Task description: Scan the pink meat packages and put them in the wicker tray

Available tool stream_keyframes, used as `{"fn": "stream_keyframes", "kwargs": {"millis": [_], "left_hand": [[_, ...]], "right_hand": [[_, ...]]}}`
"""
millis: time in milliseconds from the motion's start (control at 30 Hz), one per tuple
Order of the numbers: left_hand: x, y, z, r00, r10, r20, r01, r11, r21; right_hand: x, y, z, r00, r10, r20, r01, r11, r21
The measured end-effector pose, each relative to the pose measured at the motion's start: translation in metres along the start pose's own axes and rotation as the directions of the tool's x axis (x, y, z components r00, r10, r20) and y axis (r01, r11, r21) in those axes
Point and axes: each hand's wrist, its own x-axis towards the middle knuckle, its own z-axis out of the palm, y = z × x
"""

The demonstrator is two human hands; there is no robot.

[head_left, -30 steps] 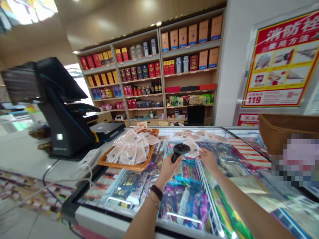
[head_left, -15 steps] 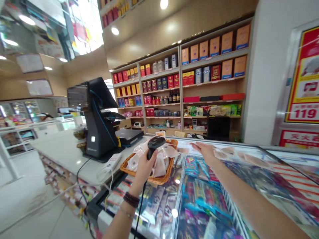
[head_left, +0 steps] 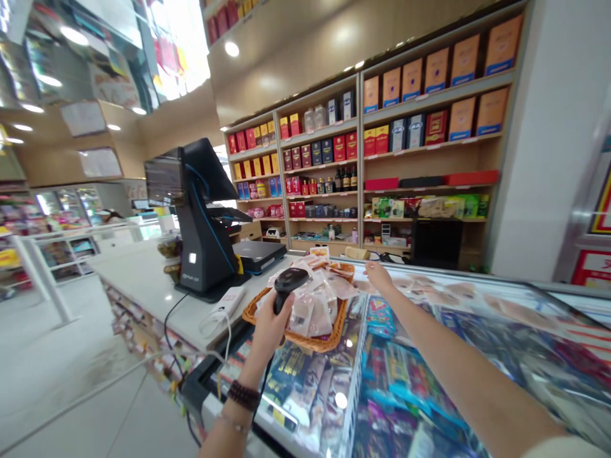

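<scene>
My left hand (head_left: 273, 324) is wrapped round the handle of a black barcode scanner (head_left: 291, 280), whose cable hangs down past the wrist. The scanner head is over the left part of a wicker basket (head_left: 341, 327) heaped with clear plastic packets (head_left: 312, 308). To the right of the basket, my right hand (head_left: 379, 275) is above the glass freezer top, its fingers curled together. Whatever they hold, if anything, is too small to make out. More flat packets (head_left: 429, 289) lie along the freezer's back edge.
A black checkout terminal (head_left: 200, 222) and a dark flat device (head_left: 260, 254) stand on the white counter (head_left: 143, 270) at the left. Colourful packages fill the freezer (head_left: 401, 369) below my arms. Shelves (head_left: 432, 149) of boxes and bottles line the back wall. Cables run by the counter.
My view has turned left. The scanner has shifted slightly left relative to the basket. My right hand's fingers, stretched out before, are now curled nearer the basket.
</scene>
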Motion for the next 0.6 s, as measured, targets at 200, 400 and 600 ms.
{"fn": "stream_keyframes", "kwargs": {"millis": [200,400,600], "left_hand": [[0.000,-0.022,0.010,0.998,-0.015,0.058,0.016,1.000,-0.014],[-0.013,-0.019,0.019,0.995,-0.064,0.074,0.068,0.996,-0.051],[-0.033,-0.001,0.044,0.995,-0.017,0.100,0.027,0.995,-0.096]], "right_hand": [[-0.011,0.044,-0.015,0.972,-0.140,0.189,0.202,0.910,-0.363],[-0.033,0.075,0.011,0.914,-0.185,0.360,0.353,0.799,-0.486],[-0.064,0.114,-0.024,0.876,-0.293,0.383,0.473,0.675,-0.566]]}}
